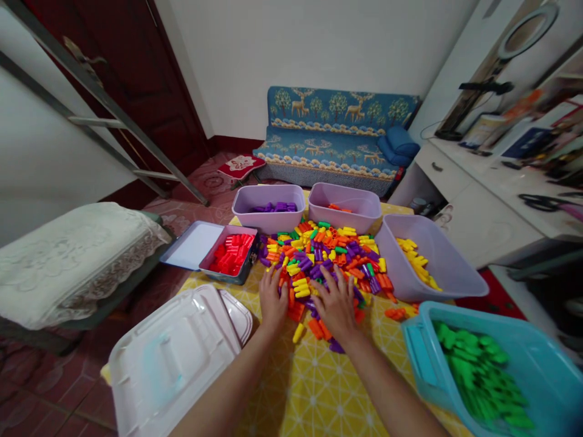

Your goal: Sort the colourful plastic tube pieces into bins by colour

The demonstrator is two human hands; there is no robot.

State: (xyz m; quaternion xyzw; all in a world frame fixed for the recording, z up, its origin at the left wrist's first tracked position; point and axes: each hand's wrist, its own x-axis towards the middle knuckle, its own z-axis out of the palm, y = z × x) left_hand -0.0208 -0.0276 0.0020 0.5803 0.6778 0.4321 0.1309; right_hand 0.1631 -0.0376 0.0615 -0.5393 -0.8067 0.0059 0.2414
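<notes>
A heap of small plastic toy pieces in yellow, orange, purple and green lies on the table. My left hand rests at the near left side of the heap with its fingers apart. To the right, my right hand is spread over the near pieces, touching them. Neither hand shows a piece in its grip; what lies under the palms is hidden. Between the hands sit some yellow pieces. One loose yellow piece lies nearer on the cloth.
Behind the heap stand a lilac bin with purple pieces and another lilac bin with orange ones. A third lilac bin holds yellow pieces, a teal bin green ones, an open box red ones. White lids lie left.
</notes>
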